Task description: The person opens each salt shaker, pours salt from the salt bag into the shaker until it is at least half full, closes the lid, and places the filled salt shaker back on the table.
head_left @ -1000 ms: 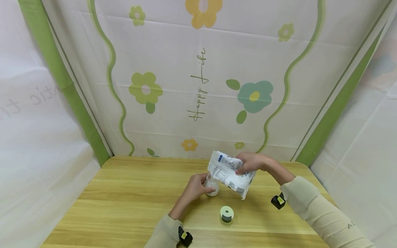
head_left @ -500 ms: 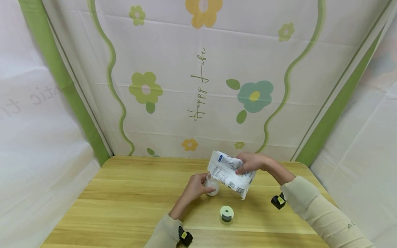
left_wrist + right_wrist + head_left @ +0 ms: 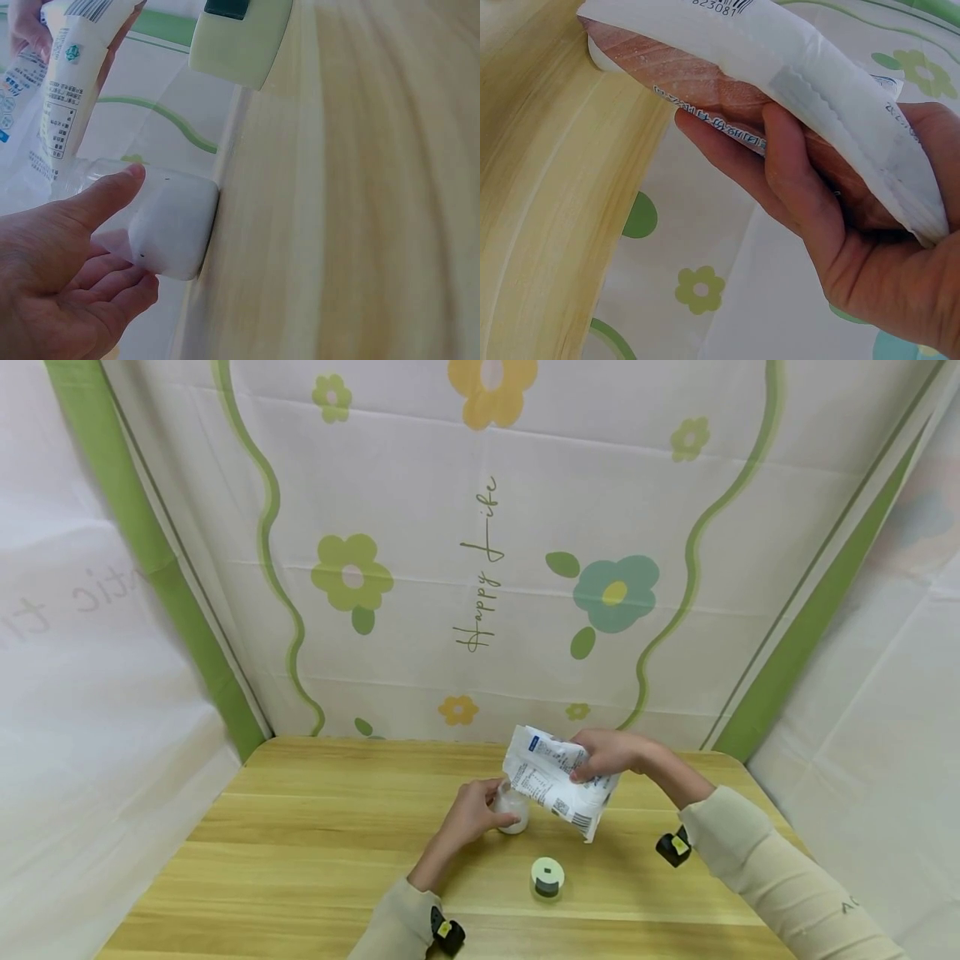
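Note:
My left hand (image 3: 474, 812) holds a small clear jar (image 3: 514, 814) upright on the table, thumb on one side and fingers round the other. White contents fill the lower part of the jar (image 3: 176, 225), as the left wrist view shows. Above it, my right hand (image 3: 603, 755) grips a white printed bag (image 3: 551, 777) by its far edge and tilts it. One end of the bag is right at the jar's mouth and hides most of it. In the right wrist view a pinkish side panel (image 3: 682, 75) of the bag shows between the white faces.
A pale green lid (image 3: 547, 875) with a dark grey flap sits on the wooden table (image 3: 315, 843), nearer me than the jar. White curtains (image 3: 420, 485) with printed flowers close in the table's back and both sides.

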The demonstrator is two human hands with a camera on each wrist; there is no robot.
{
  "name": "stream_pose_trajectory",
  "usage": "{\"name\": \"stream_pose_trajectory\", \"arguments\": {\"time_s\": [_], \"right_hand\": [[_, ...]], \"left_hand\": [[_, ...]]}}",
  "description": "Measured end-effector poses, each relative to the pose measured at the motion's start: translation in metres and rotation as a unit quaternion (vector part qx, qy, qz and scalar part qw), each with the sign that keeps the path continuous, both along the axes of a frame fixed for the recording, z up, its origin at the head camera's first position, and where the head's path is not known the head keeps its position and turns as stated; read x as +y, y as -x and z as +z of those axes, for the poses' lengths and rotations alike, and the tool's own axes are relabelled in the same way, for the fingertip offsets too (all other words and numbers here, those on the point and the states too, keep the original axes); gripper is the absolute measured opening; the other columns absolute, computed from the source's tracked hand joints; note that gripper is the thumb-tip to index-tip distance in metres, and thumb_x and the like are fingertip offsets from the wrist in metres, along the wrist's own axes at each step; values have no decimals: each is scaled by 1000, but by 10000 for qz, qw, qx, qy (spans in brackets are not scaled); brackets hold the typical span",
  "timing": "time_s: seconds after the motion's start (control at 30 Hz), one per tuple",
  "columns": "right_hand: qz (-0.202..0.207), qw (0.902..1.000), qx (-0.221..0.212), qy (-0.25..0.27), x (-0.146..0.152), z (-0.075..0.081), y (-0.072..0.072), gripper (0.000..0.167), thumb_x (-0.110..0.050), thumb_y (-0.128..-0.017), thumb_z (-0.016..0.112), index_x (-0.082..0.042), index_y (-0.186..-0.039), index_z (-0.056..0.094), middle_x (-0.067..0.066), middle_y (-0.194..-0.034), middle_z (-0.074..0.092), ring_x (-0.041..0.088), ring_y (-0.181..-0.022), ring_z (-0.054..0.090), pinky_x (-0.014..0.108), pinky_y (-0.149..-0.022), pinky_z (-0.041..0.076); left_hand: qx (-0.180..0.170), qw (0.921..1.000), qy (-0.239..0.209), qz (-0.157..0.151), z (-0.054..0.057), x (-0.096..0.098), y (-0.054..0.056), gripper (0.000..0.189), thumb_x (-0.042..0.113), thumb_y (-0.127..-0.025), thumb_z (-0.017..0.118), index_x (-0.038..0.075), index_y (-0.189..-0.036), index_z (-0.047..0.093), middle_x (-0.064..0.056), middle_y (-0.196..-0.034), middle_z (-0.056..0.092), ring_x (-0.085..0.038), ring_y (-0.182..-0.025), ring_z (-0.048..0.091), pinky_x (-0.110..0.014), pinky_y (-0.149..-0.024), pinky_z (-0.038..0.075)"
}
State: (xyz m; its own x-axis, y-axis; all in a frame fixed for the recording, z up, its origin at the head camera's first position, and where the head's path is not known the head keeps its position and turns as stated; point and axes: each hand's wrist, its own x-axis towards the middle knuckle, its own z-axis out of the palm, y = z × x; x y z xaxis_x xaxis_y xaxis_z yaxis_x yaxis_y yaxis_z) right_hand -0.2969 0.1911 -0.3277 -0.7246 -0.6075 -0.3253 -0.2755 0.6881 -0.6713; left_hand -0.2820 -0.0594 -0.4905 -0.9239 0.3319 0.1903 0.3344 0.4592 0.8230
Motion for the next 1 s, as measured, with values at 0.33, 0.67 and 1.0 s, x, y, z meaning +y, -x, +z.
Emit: {"name": "stream_pose_trajectory", "arguments": {"time_s": [0.33,0.67,1.0], "right_hand": [[-1,10000,5,3,0,1,0,25,-4,-91,65,3,-114,65,9,-92,72,17,-74,72,32,-67,61],[-6,10000,8,-29,0,0,1,25,-4,-91,65,4,-115,65,9,-93,72,17,-75,72,32,-67,61],[30,10000,39,-83,-2,1,-1,26,-4,-91,65,5,-115,65,10,-93,73,16,-75,72,31,-67,61]], "left_hand": [[61,10000,-31,-27,1,0,-1,63,17,-77,87,-6,-130,62,-21,-129,66,-34,-120,64,-42,-96,56],[9,10000,-53,-21,1,0,-1,60,16,-77,87,-4,-129,64,-19,-126,68,-32,-118,65,-42,-95,57],[45,10000,-63,-26,-2,0,0,59,17,-76,87,-3,-127,65,-17,-123,70,-30,-115,67,-40,-93,58]]}}
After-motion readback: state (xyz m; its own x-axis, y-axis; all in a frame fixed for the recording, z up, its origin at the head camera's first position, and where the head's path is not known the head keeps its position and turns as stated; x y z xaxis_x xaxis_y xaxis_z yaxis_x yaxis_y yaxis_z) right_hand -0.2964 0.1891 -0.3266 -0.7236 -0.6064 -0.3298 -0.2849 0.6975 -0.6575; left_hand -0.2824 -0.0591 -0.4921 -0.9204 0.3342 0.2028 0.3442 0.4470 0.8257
